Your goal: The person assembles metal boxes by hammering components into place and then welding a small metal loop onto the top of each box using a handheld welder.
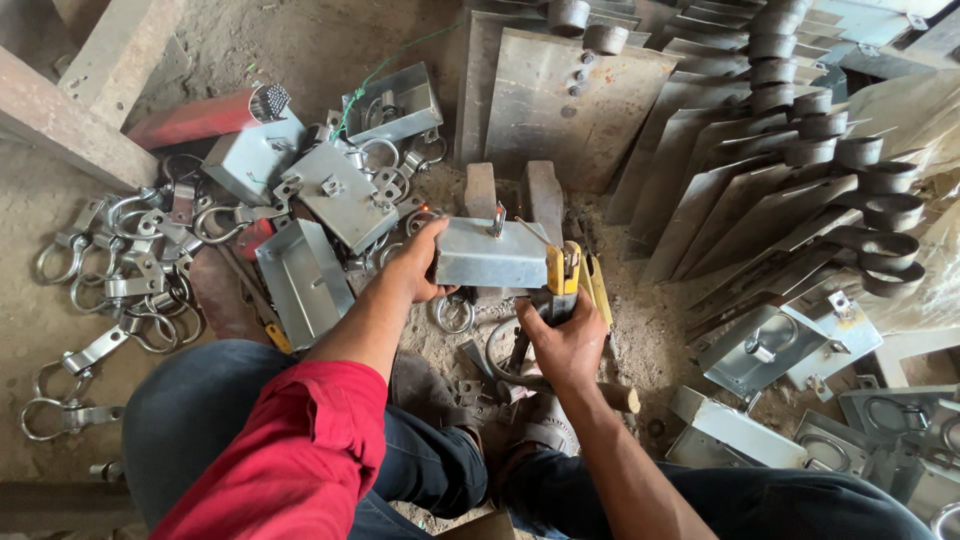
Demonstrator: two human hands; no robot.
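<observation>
Gripping one tray [492,255] (two hands [430,262]).

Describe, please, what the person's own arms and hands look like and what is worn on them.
Both hands are bare, with no gloves, rings or watch to be seen. The left hand belongs to an arm in a red sleeve pushed up above the elbow, so the forearm is uncovered. The right hand has an uncovered forearm too; no sleeve shows on that side within the picture. Dark blue trousers cover the legs beneath.
</observation>
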